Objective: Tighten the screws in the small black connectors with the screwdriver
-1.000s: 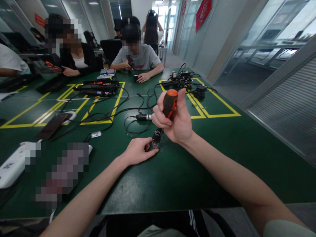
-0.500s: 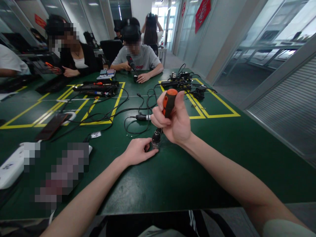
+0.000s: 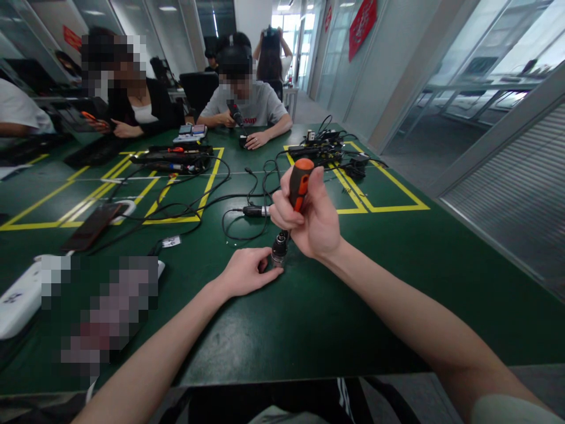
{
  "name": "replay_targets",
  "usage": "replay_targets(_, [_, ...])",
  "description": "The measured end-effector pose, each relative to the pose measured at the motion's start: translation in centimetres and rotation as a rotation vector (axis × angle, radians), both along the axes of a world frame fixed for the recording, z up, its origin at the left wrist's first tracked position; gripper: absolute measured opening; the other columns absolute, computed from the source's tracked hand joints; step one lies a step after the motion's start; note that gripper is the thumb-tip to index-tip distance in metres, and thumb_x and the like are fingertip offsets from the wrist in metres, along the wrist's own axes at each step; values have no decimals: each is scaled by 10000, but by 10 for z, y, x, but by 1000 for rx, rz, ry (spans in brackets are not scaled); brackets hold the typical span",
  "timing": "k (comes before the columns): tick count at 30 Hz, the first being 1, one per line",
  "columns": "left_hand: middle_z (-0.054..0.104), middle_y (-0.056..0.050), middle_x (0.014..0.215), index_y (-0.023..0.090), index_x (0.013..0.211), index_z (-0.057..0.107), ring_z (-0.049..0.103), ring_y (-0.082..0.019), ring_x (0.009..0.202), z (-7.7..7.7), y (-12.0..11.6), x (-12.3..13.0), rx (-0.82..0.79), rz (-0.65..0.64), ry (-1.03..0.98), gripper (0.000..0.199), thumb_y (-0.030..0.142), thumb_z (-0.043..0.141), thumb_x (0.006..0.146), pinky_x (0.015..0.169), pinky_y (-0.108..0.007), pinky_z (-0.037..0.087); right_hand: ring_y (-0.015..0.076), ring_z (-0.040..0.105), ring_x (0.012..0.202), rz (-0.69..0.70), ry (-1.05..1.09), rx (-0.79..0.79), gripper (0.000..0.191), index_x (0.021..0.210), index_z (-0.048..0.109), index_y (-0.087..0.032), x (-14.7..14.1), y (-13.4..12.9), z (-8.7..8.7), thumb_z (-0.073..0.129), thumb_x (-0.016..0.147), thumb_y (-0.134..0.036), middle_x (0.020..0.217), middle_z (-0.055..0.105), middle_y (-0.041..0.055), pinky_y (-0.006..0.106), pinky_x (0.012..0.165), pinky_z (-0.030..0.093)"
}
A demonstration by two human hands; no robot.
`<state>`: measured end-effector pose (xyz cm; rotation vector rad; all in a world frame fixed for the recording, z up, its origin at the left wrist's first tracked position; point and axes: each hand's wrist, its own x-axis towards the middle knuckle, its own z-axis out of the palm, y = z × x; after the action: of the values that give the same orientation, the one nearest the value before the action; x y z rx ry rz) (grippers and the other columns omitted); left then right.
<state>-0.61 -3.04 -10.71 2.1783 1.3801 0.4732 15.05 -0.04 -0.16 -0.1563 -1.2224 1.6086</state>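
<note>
My right hand [image 3: 311,215] is wrapped round a screwdriver [image 3: 301,182] with an orange and dark grey handle, held upright above the table. Its shaft is mostly hidden by my fingers and points down toward a small black cylindrical part [image 3: 279,246] with a shiny lower section. Whether the tip touches that part I cannot tell. Resting on the table, my left hand [image 3: 249,271] pinches the part near its base between thumb and fingers.
Behind my hands, a black cylindrical device [image 3: 255,211] trails a cable on the green table [image 3: 375,294]. A phone [image 3: 95,227] and a white power strip [image 3: 26,300] lie left. Tangled cables and adapters [image 3: 326,147] sit back right. Across the table, a person [image 3: 258,103] holds a power tool [image 3: 235,112].
The screwdriver handle has turned in my right hand, its orange patch now facing another way, and my right thumb has shifted slightly. My left hand and the black part stay put.
</note>
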Motion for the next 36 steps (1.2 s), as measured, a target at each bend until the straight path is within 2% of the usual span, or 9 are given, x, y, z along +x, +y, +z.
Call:
replay_targets(6, [508, 57, 589, 200, 686, 473, 440, -98, 530, -1, 0, -1, 1, -2, -2, 391, 469, 655, 904, 588, -257, 268, 66, 179, 386, 28, -70, -71, 652, 665, 488, -225, -2, 2, -1, 540, 935, -816, 455, 226, -115, 227, 399, 132])
replay_targets(10, [509, 58, 587, 198, 688, 478, 439, -97, 527, -1, 0, -1, -1, 0, -2, 388, 464, 660, 904, 587, -257, 265, 73, 151, 386, 6, -33, -81, 596, 739, 520, -238, 0, 1, 0, 495, 976, -784, 473, 183, -125, 224, 406, 141])
replay_targets(15, [503, 59, 587, 197, 686, 477, 435, -97, 525, 0, 0, -1, -1, -1, -2, 396, 470, 664, 904, 587, -257, 260, 68, 130, 398, 13, 39, 41, 490, 751, 511, -246, 1, 0, -1, 631, 967, -669, 487, 221, -126, 219, 417, 135])
replay_targets(19, [501, 60, 590, 197, 683, 472, 432, -96, 526, 0, 0, 0, 5, -4, -4, 397, 462, 668, 905, 592, -256, 266, 74, 193, 394, -34, -55, 8, 595, 693, 501, -238, -2, 2, -3, 579, 933, -777, 482, 270, -107, 232, 405, 139])
replay_targets(23, [508, 59, 596, 198, 685, 479, 440, -98, 531, -1, 0, 0, 9, -3, -8, 392, 460, 668, 907, 594, -256, 270, 78, 192, 392, -37, -104, -48, 656, 672, 477, -238, -3, 4, -3, 515, 918, -845, 466, 222, -111, 233, 406, 134])
replay_targets(26, [501, 59, 590, 199, 680, 476, 432, -98, 527, -2, 0, -1, 11, -2, -8, 398, 463, 670, 904, 590, -258, 263, 81, 169, 390, -17, -75, -53, 615, 746, 512, -245, -2, 3, -3, 516, 928, -832, 474, 202, -124, 231, 409, 135])
replay_targets(29, [499, 58, 587, 199, 675, 470, 427, -99, 526, -1, 0, -1, 10, -1, -8, 404, 469, 665, 905, 588, -258, 263, 83, 154, 394, -27, -22, -15, 533, 805, 507, -259, -2, 1, -3, 606, 924, -769, 480, 223, -133, 229, 414, 136])
replay_targets(31, [505, 56, 590, 200, 677, 472, 434, -100, 530, -1, 0, -1, 8, -1, -8, 401, 470, 660, 905, 588, -258, 263, 84, 158, 396, -53, -21, -12, 517, 803, 486, -263, -3, 1, -4, 636, 919, -744, 480, 247, -134, 230, 415, 138])
replay_targets(36, [496, 56, 584, 200, 674, 462, 432, -99, 528, -2, 0, -1, 9, -3, -8, 404, 473, 657, 899, 592, -257, 262, 80, 187, 389, -42, -91, -68, 588, 735, 486, -244, -4, 2, -4, 540, 950, -789, 482, 259, -118, 233, 397, 152])
